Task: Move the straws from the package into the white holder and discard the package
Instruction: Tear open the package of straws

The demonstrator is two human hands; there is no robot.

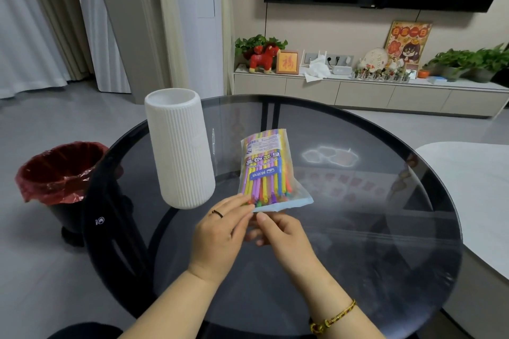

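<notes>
A clear plastic package [265,165] full of several coloured straws lies on the round glass table [371,215], its near end lifted off the glass. My left hand [220,228] pinches that near end from the left, fingertips over the straw tips. My right hand [281,234] pinches the same sealed edge from below, thumb on top. The tall white ribbed holder [179,146] stands upright just left of the package, its mouth open and its inside hidden from view.
A black bin with a red liner [59,173] stands on the floor left of the table. A white tabletop [468,187] adjoins the glass table on the right. A TV cabinet with ornaments and plants lines the far wall.
</notes>
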